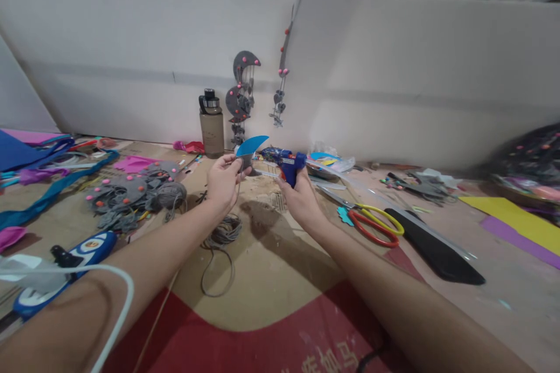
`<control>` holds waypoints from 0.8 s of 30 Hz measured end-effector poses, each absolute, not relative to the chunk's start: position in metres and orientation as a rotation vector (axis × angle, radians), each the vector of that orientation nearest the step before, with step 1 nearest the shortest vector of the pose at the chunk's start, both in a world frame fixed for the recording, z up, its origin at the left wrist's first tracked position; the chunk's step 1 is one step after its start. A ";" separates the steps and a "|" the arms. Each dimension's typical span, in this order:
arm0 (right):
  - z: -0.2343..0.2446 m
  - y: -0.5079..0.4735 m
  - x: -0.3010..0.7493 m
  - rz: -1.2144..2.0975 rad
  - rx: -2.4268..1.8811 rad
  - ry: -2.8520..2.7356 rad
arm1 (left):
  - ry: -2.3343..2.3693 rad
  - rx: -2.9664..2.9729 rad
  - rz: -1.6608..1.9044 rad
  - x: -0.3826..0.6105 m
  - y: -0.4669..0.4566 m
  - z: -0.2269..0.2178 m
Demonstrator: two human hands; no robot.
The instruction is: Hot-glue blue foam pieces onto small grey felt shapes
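My left hand [225, 180] pinches a curved blue felt piece [252, 144] with a grey part below it, held up over the cardboard. In my right hand [301, 195] is a blue glue gun [289, 164], its nozzle pointing left toward the felt piece. A gap too small to judge lies between nozzle and felt. Grey cord [222, 232] sits coiled on the cardboard beneath my left wrist. To the right of my right hand lie scissors [376, 224] with red and yellow handles.
A brown water bottle [212, 128] stands by the white wall panel. Grey moon-shaped hangings [240, 99] are fixed to that panel. Grey felt pieces with pink dots [126, 186] and a ball of grey yarn [170, 193] lie left. A white cable [125, 303] crosses my left forearm.
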State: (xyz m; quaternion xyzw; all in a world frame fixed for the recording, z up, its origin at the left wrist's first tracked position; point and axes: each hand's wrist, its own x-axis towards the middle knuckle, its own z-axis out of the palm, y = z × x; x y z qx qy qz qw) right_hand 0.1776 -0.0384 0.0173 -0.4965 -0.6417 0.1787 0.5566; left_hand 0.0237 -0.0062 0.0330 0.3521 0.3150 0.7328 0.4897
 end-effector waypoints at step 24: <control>0.042 -0.047 0.135 1.326 -0.832 -1.174 | 0.979 1.544 1.813 0.026 -0.026 0.047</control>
